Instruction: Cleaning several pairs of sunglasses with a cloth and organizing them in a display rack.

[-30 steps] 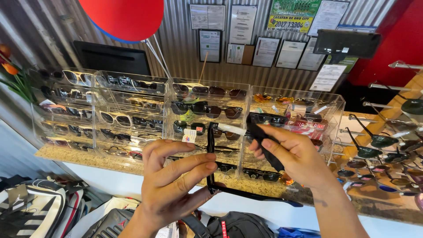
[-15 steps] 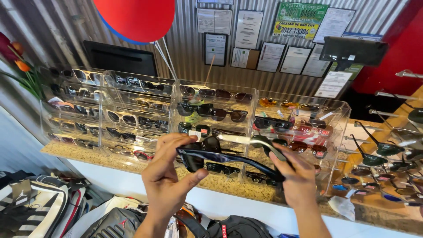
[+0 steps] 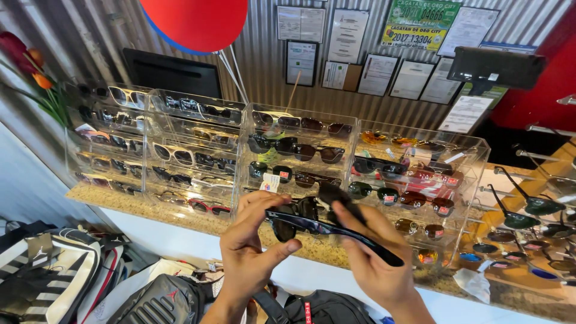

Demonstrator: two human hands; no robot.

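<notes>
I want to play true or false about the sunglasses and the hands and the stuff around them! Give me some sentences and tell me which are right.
1. Both hands are on one pair of dark sunglasses. True: the left hand holds the lens end, the right hand the arm.
2. The clear display cases are empty. False: their shelves are full of sunglasses.
3. A red balloon hangs above the cases. True.
4. The hands hold the sunglasses inside a case. False: they hold them in front of the cases, above the speckled counter.
5. Bags lie below the counter. True.
6. The flowers stand at the right. False: they are at the far left.
</notes>
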